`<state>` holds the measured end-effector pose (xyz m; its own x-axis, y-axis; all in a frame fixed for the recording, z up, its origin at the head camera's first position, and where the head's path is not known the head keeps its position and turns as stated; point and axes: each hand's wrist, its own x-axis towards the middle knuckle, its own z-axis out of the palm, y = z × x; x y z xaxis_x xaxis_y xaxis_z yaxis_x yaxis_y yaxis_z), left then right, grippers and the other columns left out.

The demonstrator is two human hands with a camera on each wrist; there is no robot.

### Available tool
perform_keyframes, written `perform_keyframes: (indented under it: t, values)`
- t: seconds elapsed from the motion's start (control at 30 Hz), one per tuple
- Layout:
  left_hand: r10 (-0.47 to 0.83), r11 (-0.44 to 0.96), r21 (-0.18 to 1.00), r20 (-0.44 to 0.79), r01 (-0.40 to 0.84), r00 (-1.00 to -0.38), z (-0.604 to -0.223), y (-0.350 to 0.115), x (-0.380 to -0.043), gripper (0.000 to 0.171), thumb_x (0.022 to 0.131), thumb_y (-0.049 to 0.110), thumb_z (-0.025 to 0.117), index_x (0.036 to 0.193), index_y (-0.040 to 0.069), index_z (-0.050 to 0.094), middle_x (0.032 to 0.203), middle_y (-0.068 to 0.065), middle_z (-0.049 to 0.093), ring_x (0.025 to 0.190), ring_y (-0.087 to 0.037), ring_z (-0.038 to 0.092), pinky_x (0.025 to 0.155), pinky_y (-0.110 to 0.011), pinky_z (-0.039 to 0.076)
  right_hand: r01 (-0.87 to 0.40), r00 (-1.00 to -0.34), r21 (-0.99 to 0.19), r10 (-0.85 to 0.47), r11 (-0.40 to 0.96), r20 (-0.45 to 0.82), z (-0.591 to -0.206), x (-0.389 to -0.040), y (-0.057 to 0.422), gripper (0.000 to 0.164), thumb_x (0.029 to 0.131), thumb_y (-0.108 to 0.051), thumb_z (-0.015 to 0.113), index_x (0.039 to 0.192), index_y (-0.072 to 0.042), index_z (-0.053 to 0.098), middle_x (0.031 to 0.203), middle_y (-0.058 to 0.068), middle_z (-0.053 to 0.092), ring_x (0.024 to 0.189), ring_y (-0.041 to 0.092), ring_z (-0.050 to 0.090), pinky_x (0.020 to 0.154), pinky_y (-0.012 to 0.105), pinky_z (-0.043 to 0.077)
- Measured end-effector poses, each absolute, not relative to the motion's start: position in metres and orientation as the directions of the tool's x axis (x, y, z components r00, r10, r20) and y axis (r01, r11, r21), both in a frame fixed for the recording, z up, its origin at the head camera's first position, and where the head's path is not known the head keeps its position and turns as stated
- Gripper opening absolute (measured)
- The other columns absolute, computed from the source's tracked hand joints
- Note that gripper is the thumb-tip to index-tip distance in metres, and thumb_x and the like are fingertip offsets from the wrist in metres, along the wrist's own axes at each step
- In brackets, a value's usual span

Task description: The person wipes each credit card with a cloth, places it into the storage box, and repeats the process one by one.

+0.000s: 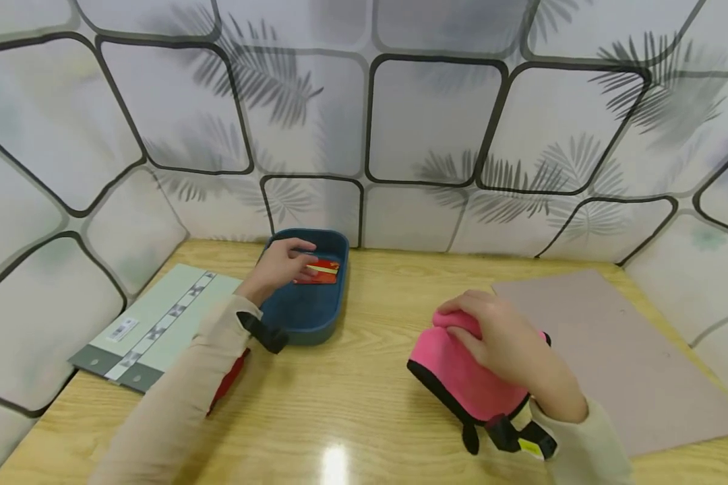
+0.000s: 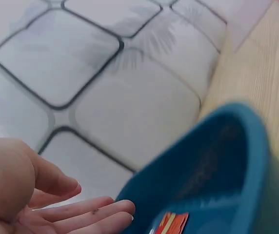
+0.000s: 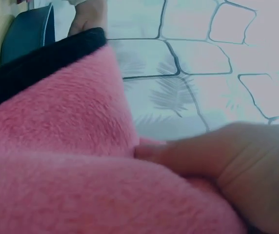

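My left hand (image 1: 282, 264) hovers over the blue plastic bin (image 1: 303, 335), its fingers extended and holding nothing. Inside the bin, below those fingertips, lies a small red packet with a yellow stripe (image 1: 323, 272); the left wrist view shows the packet (image 2: 172, 223) near the bin's wall. On the right, my right hand (image 1: 499, 333) grips a bunched fold of a pink plush cloth item (image 1: 455, 374) with black edging and a dark tab at its lower corner. In the right wrist view the thumb presses into the pink fabric (image 3: 71, 112).
A pale green folder-like board (image 1: 176, 303) with a patterned strip lies at the left, partly behind my left arm. Something red (image 1: 229, 380) shows under that forearm. A flat pinkish-grey sheet (image 1: 619, 357) covers the table's right side. A patterned wall (image 1: 431, 121) rises behind the wooden table (image 1: 364, 404).
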<state>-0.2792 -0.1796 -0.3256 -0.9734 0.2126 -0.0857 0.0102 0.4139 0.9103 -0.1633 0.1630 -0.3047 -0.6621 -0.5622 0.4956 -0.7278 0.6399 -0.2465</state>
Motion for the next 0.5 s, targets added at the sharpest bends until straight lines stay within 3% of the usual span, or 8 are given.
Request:
perform_keyframes:
  t: [0.3,0.5]
  values:
    - [0.341,0.273,0.955,0.019,0.119,-0.94,-0.316,-0.169,-0.26,0.042,0.096,0.005,0.057,0.135,-0.006,0.045,0.127,-0.029,0.058,0.099,-0.032,0.068,0.079,-0.032,0.059,-0.699,-0.713,-0.393,-0.537,0.597,0.451,-0.318,-0.169,0.166,0.026,0.076,-0.006,0.08,0.098,-0.014,0.072,0.094,-0.006,0.071,0.087,0.011,0.064,0.076,0.032,0.055]
    - [0.36,0.167,0.976,0.072,0.14,-0.93,-0.319,-0.165,-0.254,0.038,0.095,0.005,0.057,0.131,-0.005,0.048,0.124,-0.03,0.059,0.095,-0.028,0.07,0.087,-0.046,0.056,-0.585,-0.801,-0.566,-0.524,0.581,0.29,-0.339,-0.186,0.18,0.019,0.085,-0.014,0.073,0.103,-0.02,0.071,0.099,-0.008,0.07,0.093,0.008,0.062,0.083,0.026,0.052]
